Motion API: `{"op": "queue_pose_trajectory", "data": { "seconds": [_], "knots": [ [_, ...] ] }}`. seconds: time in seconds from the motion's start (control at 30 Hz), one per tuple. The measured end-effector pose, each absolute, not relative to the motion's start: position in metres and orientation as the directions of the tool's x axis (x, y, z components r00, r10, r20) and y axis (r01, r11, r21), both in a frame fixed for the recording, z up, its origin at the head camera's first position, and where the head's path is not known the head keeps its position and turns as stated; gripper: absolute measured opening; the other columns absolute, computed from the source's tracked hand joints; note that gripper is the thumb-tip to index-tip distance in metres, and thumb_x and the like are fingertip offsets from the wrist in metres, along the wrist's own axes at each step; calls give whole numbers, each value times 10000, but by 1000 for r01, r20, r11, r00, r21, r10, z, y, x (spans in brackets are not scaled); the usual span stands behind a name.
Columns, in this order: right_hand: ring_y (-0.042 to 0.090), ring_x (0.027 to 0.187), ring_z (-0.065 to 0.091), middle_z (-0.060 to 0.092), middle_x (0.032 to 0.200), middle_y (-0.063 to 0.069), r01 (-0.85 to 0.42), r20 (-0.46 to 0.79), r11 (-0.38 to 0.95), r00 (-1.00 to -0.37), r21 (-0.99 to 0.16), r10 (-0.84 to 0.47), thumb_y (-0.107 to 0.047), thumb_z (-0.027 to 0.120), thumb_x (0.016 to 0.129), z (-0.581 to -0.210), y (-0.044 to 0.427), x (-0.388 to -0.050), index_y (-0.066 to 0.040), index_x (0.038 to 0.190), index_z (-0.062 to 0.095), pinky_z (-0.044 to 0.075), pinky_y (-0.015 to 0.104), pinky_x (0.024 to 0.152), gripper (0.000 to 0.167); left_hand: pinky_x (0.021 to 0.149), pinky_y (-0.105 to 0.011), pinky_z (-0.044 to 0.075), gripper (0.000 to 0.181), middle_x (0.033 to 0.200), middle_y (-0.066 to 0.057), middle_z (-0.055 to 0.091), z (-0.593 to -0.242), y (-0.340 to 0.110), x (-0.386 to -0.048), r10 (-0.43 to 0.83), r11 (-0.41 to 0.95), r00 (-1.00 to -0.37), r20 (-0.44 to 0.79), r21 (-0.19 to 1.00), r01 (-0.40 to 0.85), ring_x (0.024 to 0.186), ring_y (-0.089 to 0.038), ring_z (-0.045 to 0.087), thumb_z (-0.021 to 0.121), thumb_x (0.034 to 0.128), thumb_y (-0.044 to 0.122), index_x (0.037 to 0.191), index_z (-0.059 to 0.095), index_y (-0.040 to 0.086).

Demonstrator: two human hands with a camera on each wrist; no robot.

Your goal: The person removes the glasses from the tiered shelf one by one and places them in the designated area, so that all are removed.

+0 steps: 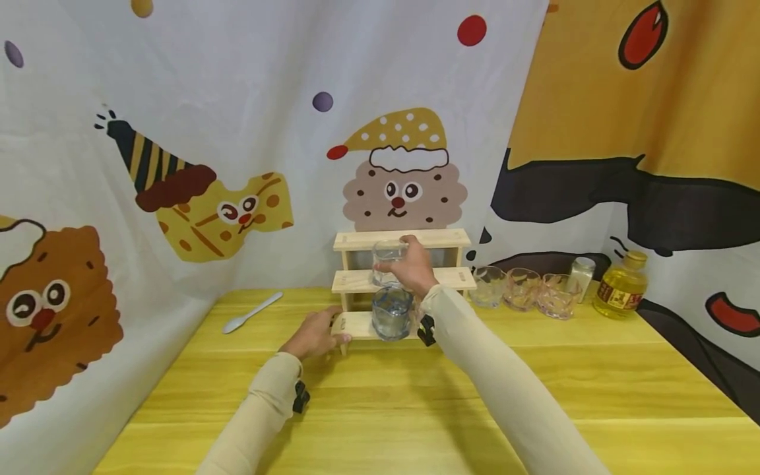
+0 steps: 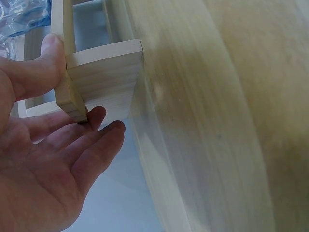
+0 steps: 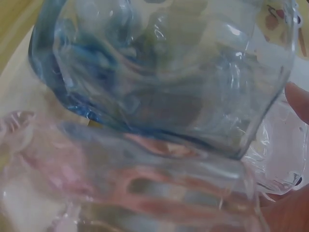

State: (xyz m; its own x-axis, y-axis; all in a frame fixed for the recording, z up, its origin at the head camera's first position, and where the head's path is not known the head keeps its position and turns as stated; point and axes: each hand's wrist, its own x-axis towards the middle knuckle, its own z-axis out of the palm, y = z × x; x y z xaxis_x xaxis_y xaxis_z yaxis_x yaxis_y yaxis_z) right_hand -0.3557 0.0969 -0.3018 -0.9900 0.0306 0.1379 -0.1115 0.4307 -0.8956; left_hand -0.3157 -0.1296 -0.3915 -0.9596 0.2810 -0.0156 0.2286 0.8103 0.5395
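A three-tier wooden step rack (image 1: 359,280) stands against the cloth backdrop. At its lowest step's left end my left hand (image 1: 313,335) grips the board; the left wrist view shows the thumb on one face and fingers (image 2: 99,150) curled by the other. With my right hand (image 1: 413,267) I hold a clear glass (image 1: 384,256) at the middle step. Below it a blue-tinted glass (image 1: 392,316) sits on the lowest step. In the right wrist view the blue glass (image 3: 159,87) and a pinkish glass (image 3: 53,179) hide most of the right hand.
To the rack's right stand a clear tumbler (image 1: 489,287), two pinkish tumblers (image 1: 522,290), a capped shaker (image 1: 582,277) and an oil bottle (image 1: 621,287). A white spoon (image 1: 252,313) lies left on the yellow wooden table (image 1: 368,422).
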Motion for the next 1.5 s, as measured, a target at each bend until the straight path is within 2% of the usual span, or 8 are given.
{"op": "queue_pose_trajectory", "data": {
  "seconds": [0.27, 0.63, 1.03, 1.1, 1.17, 1.27, 1.33, 1.5],
  "knots": [
    [388, 1354, 501, 440, 1544, 201, -117, 151, 446, -988, -887, 41, -263, 866, 791, -296, 109, -355, -113, 1543, 343, 488, 496, 1077, 927, 1019, -532, 511, 686, 1367, -231, 607, -394, -131, -314, 276, 807, -961, -15, 547, 223, 1257, -397, 585, 727, 936, 266, 1517, 421, 67],
    [385, 1362, 492, 450, 1531, 202, -157, 205, 457, -977, -876, 56, -273, 841, 822, -281, 143, -342, -119, 1568, 328, 509, 519, 1038, 919, 991, -505, 529, 692, 1308, -208, 643, -396, -129, -319, 284, 805, -959, 13, 539, 246, 1186, -352, 628, 743, 922, 267, 1509, 434, 67],
    [378, 1224, 581, 457, 1506, 194, -152, 200, 550, -979, -821, 27, -398, 791, 862, -273, 196, -318, -112, 1593, 269, 516, 531, 995, 942, 1028, -530, 504, 687, 1345, -221, 621, -394, -128, -317, 271, 816, -963, -14, 534, 222, 1251, -393, 584, 738, 926, 275, 1511, 434, 77],
    [364, 1110, 616, 454, 1507, 187, -147, 196, 564, -980, -813, 27, -409, 787, 863, -273, 206, -313, -122, 1598, 261, 542, 494, 916, 948, 999, -515, 521, 687, 1310, -214, 636, -395, -127, -317, 271, 815, -962, -18, 537, 220, 1204, -372, 609, 741, 923, 272, 1506, 439, 71],
    [367, 1106, 609, 451, 1511, 195, -149, 204, 585, -979, -798, 29, -404, 781, 869, -273, 214, -308, -118, 1600, 258, 544, 475, 886, 943, 983, -502, 528, 688, 1294, -205, 643, -397, -126, -317, 269, 809, -963, -20, 548, 215, 1172, -344, 624, 742, 923, 271, 1507, 438, 73],
    [399, 1170, 580, 438, 1530, 202, -136, 203, 616, -978, -776, 39, -418, 771, 874, -271, 227, -301, -122, 1603, 256, 538, 504, 902, 940, 957, -484, 539, 688, 1281, -202, 649, -398, -128, -319, 276, 799, -961, -10, 558, 223, 1131, -311, 642, 748, 919, 258, 1503, 440, 66],
    [421, 1300, 511, 433, 1537, 213, -126, 204, 638, -978, -759, 48, -442, 765, 873, -272, 236, -297, -112, 1604, 248, 505, 560, 988, 954, 955, -474, 542, 688, 1276, -198, 654, -398, -129, -320, 277, 791, -961, -1, 568, 227, 1114, -292, 647, 750, 918, 256, 1503, 440, 68],
    [444, 1294, 515, 465, 1514, 239, -93, 192, 685, -979, -723, 70, -496, 758, 863, -278, 257, -290, -102, 1604, 244, 489, 591, 1010, 984, 909, -454, 554, 671, 1220, -195, 673, -396, -130, -320, 286, 792, -958, 11, 560, 243, 1040, -274, 661, 753, 916, 238, 1485, 456, 41]
  ]
}}
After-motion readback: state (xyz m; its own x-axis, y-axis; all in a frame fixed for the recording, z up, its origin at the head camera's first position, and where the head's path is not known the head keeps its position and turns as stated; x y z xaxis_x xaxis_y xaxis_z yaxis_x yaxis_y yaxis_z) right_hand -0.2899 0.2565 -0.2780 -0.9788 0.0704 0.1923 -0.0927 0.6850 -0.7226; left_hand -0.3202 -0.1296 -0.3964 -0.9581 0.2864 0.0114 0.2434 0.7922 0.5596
